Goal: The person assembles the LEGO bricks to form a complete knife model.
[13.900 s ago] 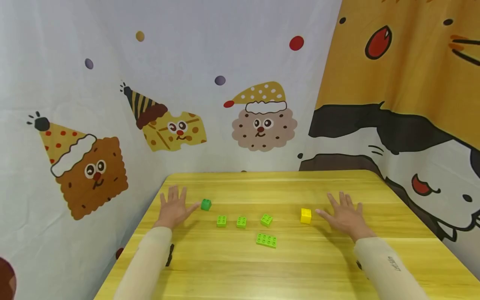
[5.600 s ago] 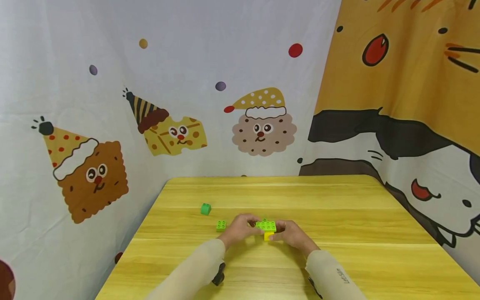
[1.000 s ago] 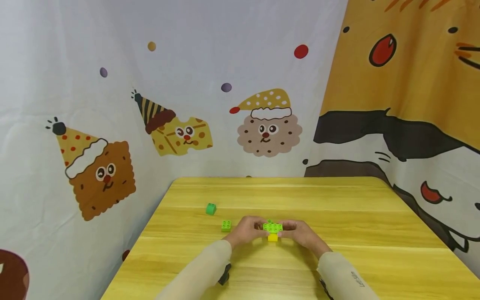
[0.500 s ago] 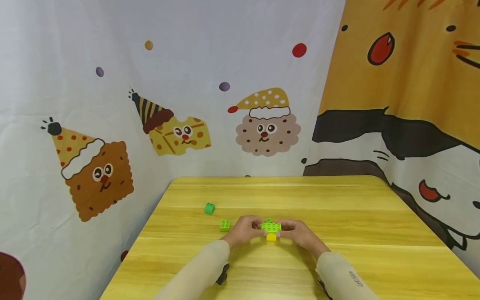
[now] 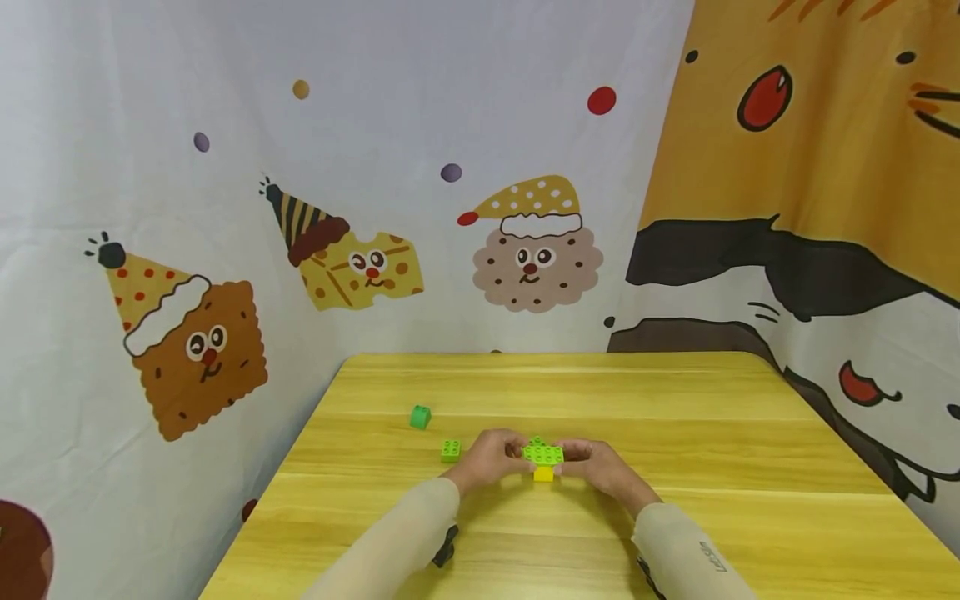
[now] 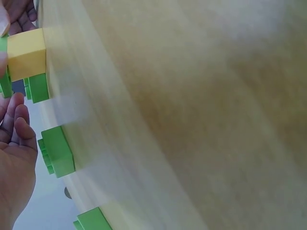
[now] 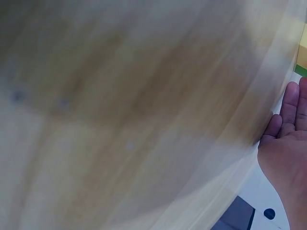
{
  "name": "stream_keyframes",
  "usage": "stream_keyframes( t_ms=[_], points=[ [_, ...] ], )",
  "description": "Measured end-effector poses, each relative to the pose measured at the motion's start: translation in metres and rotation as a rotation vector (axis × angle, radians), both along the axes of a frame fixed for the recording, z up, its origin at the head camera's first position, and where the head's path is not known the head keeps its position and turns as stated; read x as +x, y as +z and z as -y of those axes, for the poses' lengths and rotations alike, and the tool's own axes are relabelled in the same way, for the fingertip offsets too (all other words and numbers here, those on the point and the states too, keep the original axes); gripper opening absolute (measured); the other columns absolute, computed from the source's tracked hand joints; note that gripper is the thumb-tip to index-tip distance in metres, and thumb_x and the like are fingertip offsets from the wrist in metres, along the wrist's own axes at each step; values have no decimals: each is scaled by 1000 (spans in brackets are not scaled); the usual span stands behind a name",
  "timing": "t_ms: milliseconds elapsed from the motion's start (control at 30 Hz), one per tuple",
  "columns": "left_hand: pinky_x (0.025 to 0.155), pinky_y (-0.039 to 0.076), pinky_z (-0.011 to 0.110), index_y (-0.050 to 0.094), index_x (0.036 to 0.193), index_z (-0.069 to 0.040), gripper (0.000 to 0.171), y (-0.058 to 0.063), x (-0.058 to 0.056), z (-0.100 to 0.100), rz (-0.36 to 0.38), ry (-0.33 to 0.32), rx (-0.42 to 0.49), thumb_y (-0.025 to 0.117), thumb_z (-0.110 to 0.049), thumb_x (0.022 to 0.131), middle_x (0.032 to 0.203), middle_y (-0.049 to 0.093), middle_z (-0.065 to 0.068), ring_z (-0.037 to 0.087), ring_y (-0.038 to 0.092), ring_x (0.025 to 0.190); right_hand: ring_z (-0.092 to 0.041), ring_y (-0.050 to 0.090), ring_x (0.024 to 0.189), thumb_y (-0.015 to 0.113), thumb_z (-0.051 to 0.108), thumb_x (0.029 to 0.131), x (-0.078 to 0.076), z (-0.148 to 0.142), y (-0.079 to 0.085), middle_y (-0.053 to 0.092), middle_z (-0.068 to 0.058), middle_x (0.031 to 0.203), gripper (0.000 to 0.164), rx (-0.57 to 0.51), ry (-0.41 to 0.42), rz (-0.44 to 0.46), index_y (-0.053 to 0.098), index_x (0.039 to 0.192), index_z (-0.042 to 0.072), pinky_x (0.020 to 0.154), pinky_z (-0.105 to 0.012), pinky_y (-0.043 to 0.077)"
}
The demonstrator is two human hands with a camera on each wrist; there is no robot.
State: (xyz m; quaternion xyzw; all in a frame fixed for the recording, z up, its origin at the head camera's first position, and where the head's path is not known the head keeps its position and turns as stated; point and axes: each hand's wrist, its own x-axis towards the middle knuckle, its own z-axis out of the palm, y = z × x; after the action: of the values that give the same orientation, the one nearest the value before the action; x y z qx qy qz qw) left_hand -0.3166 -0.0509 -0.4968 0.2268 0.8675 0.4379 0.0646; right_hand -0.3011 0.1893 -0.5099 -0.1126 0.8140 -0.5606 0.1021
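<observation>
A long lime-green toy brick (image 5: 543,454) with rows of studs lies across the top of a yellow brick (image 5: 543,474). My left hand (image 5: 491,461) grips its left end between thumb and fingers, while my right hand (image 5: 600,468) pinches the right end. Just behind it, a small lime brick (image 5: 537,442) shows only in part past the long one. In the left wrist view the yellow brick (image 6: 26,55) stands beside this small green brick (image 6: 38,87), and the long brick is mostly cut off at the edge. Right wrist view: slightly curled fingers near a sliver of yellow.
Left of my left hand sits a loose lime-green brick (image 5: 451,451). Farther back and left is a dark green brick (image 5: 421,417) with a curved side. The wooden table (image 5: 645,392) reaches back to a cartoon-print curtain (image 5: 420,100).
Since the first frame, both hands came from the table's sides to the middle, where the long lime brick now tops the yellow one. Over the last second hands and bricks hold nearly still.
</observation>
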Motion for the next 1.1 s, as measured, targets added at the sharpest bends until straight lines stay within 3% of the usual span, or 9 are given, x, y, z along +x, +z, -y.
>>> stream_keyframes(
  t_ms=[867, 1100],
  points=[
    [72, 48, 25, 68, 124, -8, 47, 0, -1, 7, -32, -3, -21, 81, -29, 85, 88, 59, -8, 8, 54, 80, -22, 62, 103, 79, 23, 87, -3, -1, -3, 68, -7, 114, 48, -21, 5, 13, 65, 126, 1, 92, -44, 48],
    [74, 47, 31, 67, 126, -6, 47, 7, 1, 17, -28, 14, 26, 78, -30, 87, 103, 63, 8, 14, 54, 86, -21, 62, 102, 79, 23, 87, -3, 0, -3, 68, -7, 113, 47, -16, -3, 11, 65, 126, 1, 92, -44, 47]
  ],
)
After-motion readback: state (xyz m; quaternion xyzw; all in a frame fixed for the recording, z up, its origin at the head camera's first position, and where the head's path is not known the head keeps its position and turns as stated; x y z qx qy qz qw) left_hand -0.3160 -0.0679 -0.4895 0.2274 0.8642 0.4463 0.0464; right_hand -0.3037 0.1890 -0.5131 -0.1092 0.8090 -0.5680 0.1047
